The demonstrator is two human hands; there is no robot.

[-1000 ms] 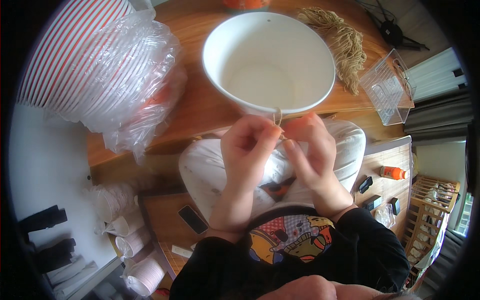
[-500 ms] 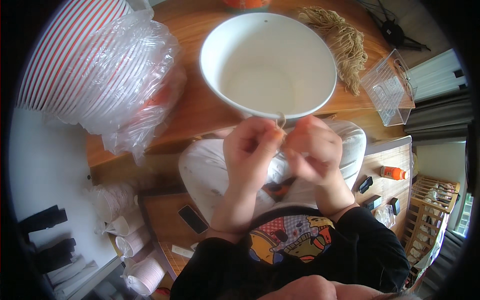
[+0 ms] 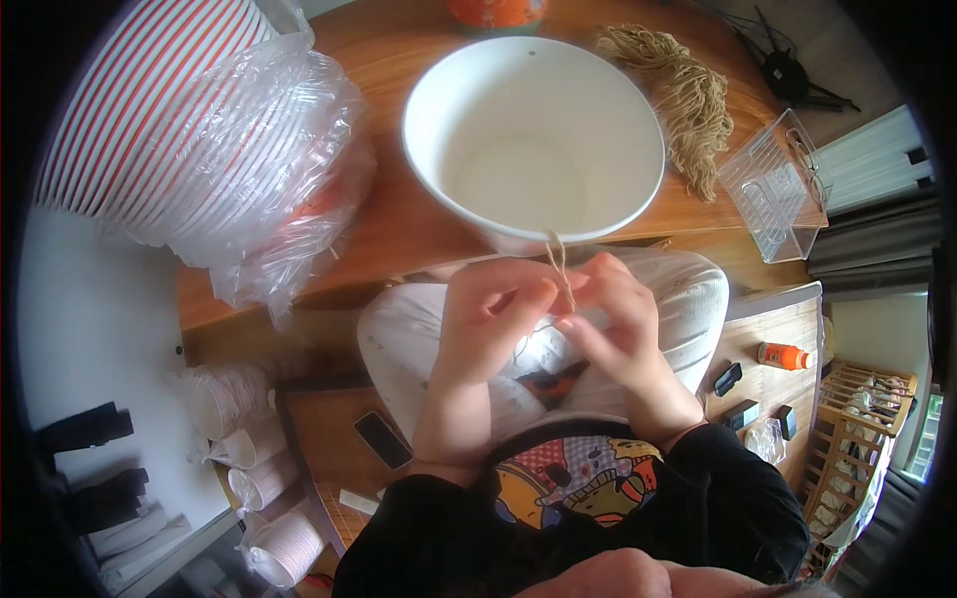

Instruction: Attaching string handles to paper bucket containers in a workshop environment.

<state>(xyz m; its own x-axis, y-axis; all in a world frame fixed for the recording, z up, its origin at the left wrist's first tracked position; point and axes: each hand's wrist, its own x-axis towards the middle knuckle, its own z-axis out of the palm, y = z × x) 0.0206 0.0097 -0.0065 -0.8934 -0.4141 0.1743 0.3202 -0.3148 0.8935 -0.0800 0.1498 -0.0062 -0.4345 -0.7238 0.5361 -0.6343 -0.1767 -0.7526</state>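
Note:
A short length of tan twine (image 3: 556,263) stands up in a narrow loop between my hands, in front of the near rim of a white bucket (image 3: 434,149). My left hand (image 3: 483,319) pinches the twine low down with thumb and forefinger. From the other side my right hand (image 3: 620,314) has its thumb and fingertips closed on the same twine. I cannot tell whether the twine passes through the bucket's wall. A small dark hole shows near the bucket's far rim. To the bucket's right lies a bundle of loose tan twine (image 3: 690,105).
At the left, a tall stack of white buckets with red rims (image 3: 150,110) lies partly in a clear plastic bag (image 3: 299,149). A clear acrylic holder (image 3: 763,189) with glasses stands at the table's right. A phone (image 3: 383,440) and an orange bottle (image 3: 784,356) lie lower down.
The twine loop stands taller above my fingers. My right hand has turned and opened out somewhat, its thumb now beside the twine. The view has shifted slightly, and the bucket sits a little lower.

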